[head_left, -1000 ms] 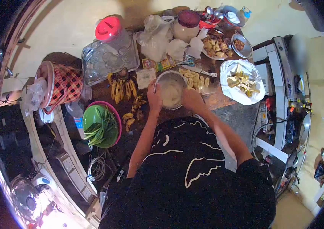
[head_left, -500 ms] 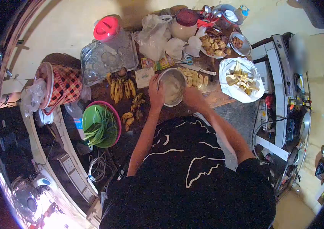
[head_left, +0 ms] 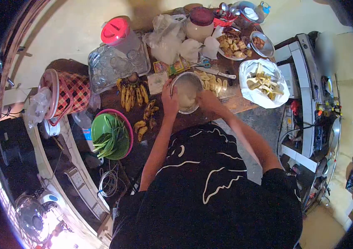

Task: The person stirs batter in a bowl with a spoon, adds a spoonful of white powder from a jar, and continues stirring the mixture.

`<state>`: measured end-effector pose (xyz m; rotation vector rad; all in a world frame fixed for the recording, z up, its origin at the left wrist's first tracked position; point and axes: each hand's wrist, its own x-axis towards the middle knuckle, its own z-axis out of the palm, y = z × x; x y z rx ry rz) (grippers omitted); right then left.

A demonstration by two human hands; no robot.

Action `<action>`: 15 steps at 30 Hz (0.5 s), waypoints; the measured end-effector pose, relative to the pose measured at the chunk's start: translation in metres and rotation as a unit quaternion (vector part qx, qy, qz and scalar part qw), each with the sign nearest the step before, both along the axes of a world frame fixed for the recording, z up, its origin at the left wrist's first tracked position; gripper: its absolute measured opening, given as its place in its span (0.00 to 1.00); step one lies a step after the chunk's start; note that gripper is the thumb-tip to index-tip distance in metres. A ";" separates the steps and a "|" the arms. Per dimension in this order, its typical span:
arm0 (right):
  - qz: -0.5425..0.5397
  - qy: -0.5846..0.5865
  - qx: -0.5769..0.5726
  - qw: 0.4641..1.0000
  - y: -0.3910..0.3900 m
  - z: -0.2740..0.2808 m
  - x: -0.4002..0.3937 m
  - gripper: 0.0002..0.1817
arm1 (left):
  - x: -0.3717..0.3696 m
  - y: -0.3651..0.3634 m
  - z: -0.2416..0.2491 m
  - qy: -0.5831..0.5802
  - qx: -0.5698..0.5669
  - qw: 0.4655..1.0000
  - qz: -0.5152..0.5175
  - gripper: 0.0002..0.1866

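A round metal bowl (head_left: 188, 75) of pale, creamy batter (head_left: 186, 92) sits at the table's near edge. My left hand (head_left: 170, 101) is closed on the bowl's left rim. At the right rim my right hand (head_left: 208, 102) has its fingers bent inward over the batter; what they hold, if anything, is hidden. Peeled banana pieces (head_left: 211, 83) lie just beyond the right hand, beside a knife (head_left: 224, 74). Left of the bowl are a bunch of ripe bananas (head_left: 133, 94), a few loose bananas (head_left: 141, 128) and a white packet (head_left: 157, 82).
A white-lined container with banana peels (head_left: 284, 83) stands at the right. Farther back are a plate of fried pieces (head_left: 233, 45), a lidded jar (head_left: 200, 31), plastic bags (head_left: 166, 39) and a tray of glasses (head_left: 97, 81). Green leaves (head_left: 112, 135) fill a basin at the left.
My right hand has shifted slightly up and left, farther over the bowl. The left hand stays on the rim. The whole view has shifted a little.
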<state>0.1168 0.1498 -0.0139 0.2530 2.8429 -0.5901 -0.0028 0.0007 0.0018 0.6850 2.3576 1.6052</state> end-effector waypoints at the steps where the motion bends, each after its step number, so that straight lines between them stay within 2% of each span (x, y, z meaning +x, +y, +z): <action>1: -0.038 -0.004 0.019 0.999 0.000 0.001 -0.004 0.10 | 0.001 -0.001 0.002 0.008 -0.002 1.000 -0.002 0.17; 5: -0.136 -0.054 0.022 0.989 -0.005 0.031 -0.007 0.10 | 0.001 -0.004 -0.004 -0.002 -0.009 1.000 0.015 0.17; 8: -0.028 0.031 -0.012 0.999 -0.015 0.023 -0.008 0.11 | 0.002 0.000 0.004 -0.008 -0.017 1.000 0.008 0.17; 11: -0.160 0.155 -0.088 0.971 -0.012 0.015 -0.013 0.12 | 0.002 -0.001 0.009 0.018 -0.021 1.000 0.006 0.16; 14: -0.139 -0.030 0.015 0.990 -0.016 0.021 -0.012 0.12 | 0.000 -0.005 -0.003 0.005 0.001 1.000 0.017 0.16; 15: -0.131 -0.020 -0.001 0.991 -0.020 0.025 -0.012 0.12 | -0.001 -0.005 -0.004 0.006 -0.004 1.000 0.020 0.16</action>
